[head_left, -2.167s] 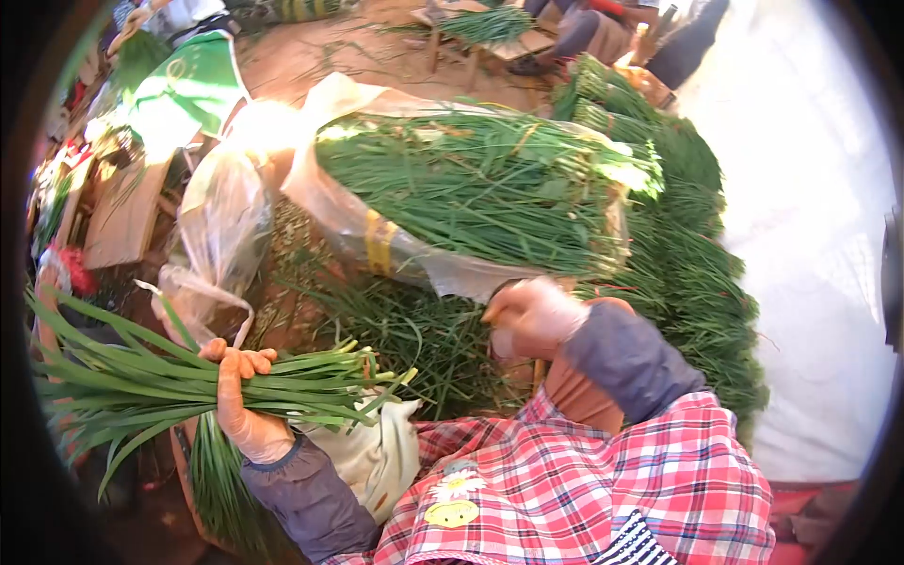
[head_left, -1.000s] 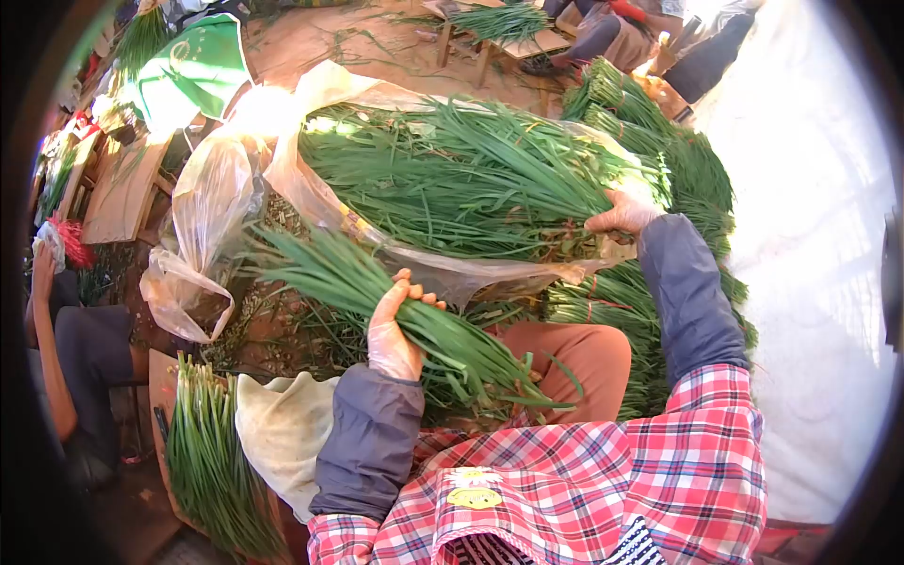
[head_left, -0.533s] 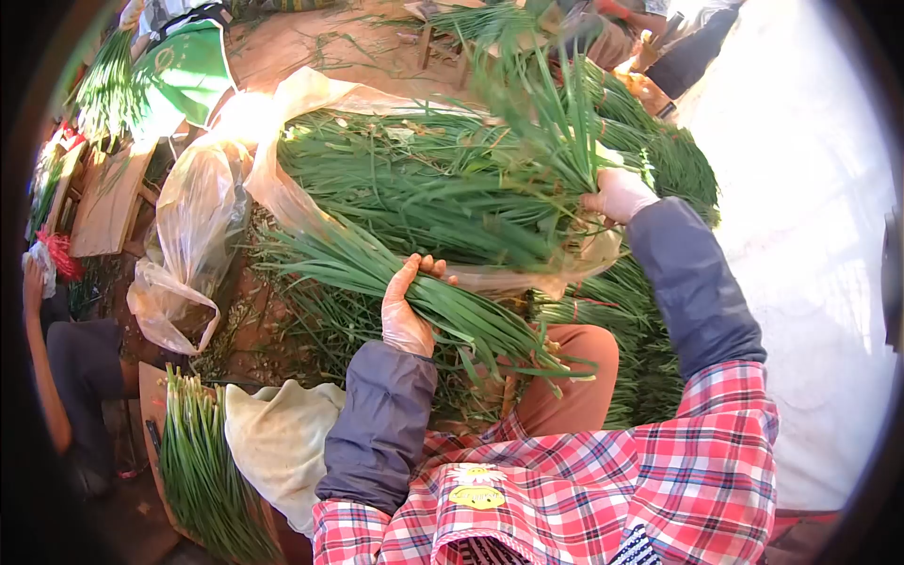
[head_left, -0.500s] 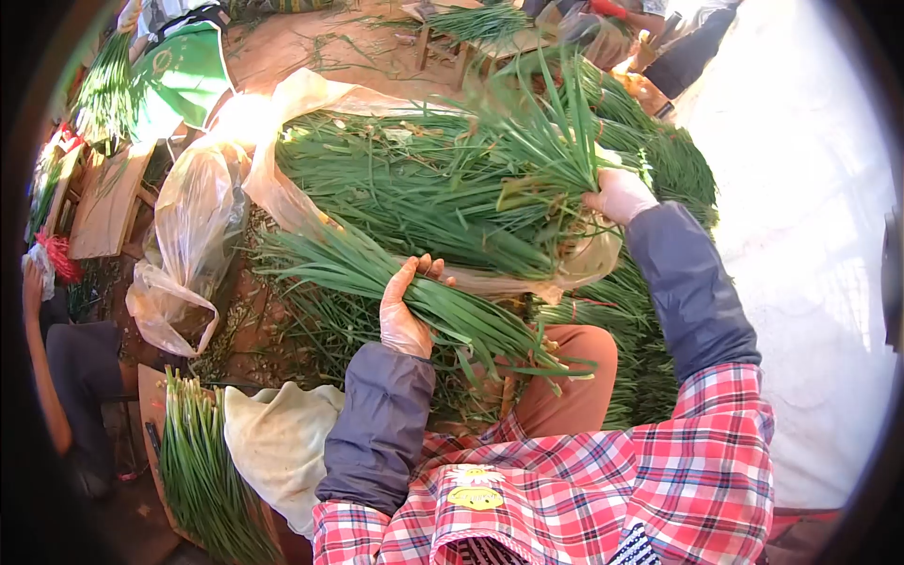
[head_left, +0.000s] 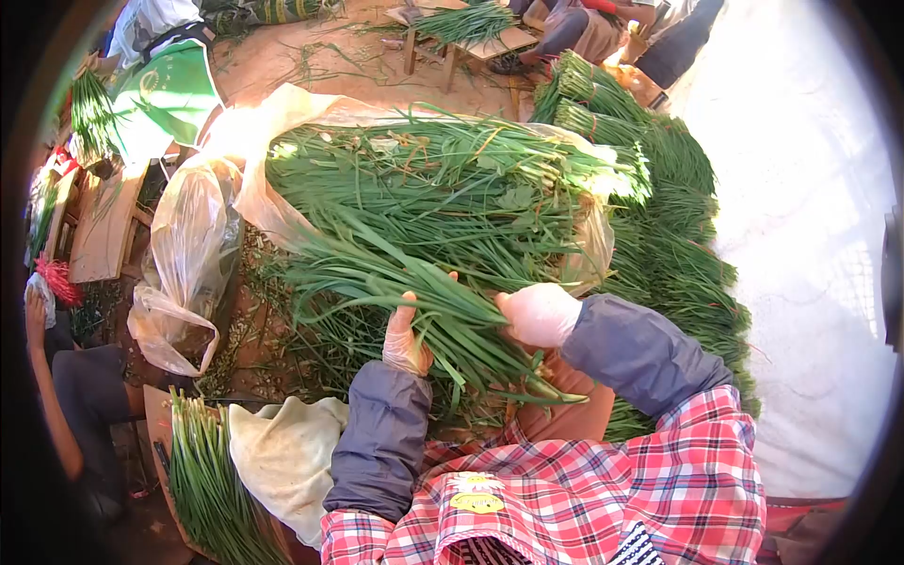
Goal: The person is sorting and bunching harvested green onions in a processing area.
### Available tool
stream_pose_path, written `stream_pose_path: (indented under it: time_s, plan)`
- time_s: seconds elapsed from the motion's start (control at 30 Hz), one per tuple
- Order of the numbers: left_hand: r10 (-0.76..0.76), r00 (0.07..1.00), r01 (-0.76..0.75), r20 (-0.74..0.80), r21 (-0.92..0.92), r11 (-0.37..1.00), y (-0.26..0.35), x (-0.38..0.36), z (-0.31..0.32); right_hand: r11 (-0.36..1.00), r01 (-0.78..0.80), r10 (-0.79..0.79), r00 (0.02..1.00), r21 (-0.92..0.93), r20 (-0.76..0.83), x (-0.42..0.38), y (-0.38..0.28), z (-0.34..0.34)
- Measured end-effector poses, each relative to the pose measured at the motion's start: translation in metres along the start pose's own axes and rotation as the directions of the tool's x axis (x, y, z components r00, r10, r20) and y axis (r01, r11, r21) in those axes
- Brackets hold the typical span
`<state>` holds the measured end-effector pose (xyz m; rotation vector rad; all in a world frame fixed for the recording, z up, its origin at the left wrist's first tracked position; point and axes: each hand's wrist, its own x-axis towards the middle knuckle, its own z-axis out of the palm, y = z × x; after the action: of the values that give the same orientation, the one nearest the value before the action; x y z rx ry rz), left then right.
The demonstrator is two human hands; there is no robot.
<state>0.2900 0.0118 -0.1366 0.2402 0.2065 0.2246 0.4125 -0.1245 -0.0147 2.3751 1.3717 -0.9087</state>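
My left hand (head_left: pixel 407 344), in a thin clear glove, is wrapped from below round a bunch of long flat garlic chives (head_left: pixel 443 299). The bunch slants, its leaf tips up to the left and its stem ends low on the right, over my knee. My right hand (head_left: pixel 541 315), gloved too, presses against the right side of the same bunch with its fingers curled in. Its fingertips are partly hidden by the leaves. Just beyond both hands, a big loose heap of chives (head_left: pixel 424 193) lies on an opened plastic sheet (head_left: pixel 268 193).
Tied chive bundles (head_left: pixel 678 217) are stacked along the right, beside a white sheet (head_left: pixel 810 235). A board at lower left carries trimmed chives (head_left: pixel 202 461) next to a pale cloth (head_left: pixel 282 447). Another person's arm (head_left: pixel 52 405) shows at far left; another person's legs (head_left: pixel 683 52) at top right.
My right hand has come down and left from above the heap, where it held a smaller clump of chives, to the bunch in my left hand. My left hand keeps its hold.
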Motion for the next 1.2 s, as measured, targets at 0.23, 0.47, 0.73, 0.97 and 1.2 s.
stream_pose_path:
  time_s: [0.23, 0.47, 0.73, 0.97, 1.2]
  plan:
    - [0.122, 0.986, -0.097, -0.11, 0.214, 0.972, 0.012, 0.006, 0.029, 0.988, 0.066, -0.047, 0.99, -0.139, 0.13, 0.014, -0.005, 0.007]
    - [0.498, 0.867, -0.495, 0.002, 0.121, 0.861, 0.092, -0.059, 0.002, 0.977, 0.012, 0.041, 0.97, 0.215, -0.238, 0.032, 0.079, 0.008]
    - [0.806, 0.581, -0.568, -0.115, 0.653, 0.502, 0.154, -0.152, -0.018, 0.871, -0.125, 0.301, 0.899, 0.474, -0.317, -0.021, 0.114, -0.038]
    - [0.86, 0.511, -0.457, -0.001, 0.847, 0.273, 0.098, -0.108, -0.02, 0.932, 0.358, -0.321, 0.761, -0.047, -0.564, -0.016, -0.043, -0.049]
    - [0.601, 0.798, -0.263, -0.042, 0.873, 0.411, 0.052, -0.088, -0.045, 0.323, 0.852, -0.372, 0.514, 0.412, -0.773, 0.079, -0.146, 0.048]
